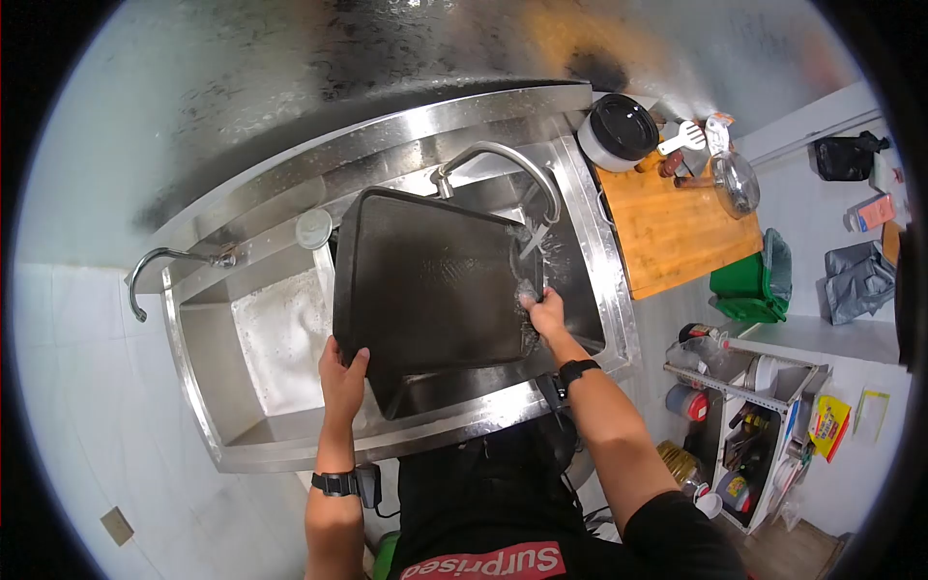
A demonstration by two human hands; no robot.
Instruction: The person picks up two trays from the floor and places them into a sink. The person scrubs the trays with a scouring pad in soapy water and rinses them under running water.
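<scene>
A large dark baking tray (435, 280) lies tilted over the right basin of the steel sink. My left hand (343, 377) grips its lower left corner, with the thumb on top. At the tray's right edge, my right hand (544, 314) is closed around the rim, and water splashes just above the fingers. Water runs from the curved right faucet (512, 155) onto that edge of the tray. Whether my right hand also holds a scrubber is hard to make out.
The left basin (280, 338) has its own faucet (174, 256). Right of the sink is a wooden board (667, 232) with a black-lidded pot (622, 130), utensils and a glass lid (738, 184). Beyond are a green bin (739, 290) and a shelf unit (764, 382) with bottles.
</scene>
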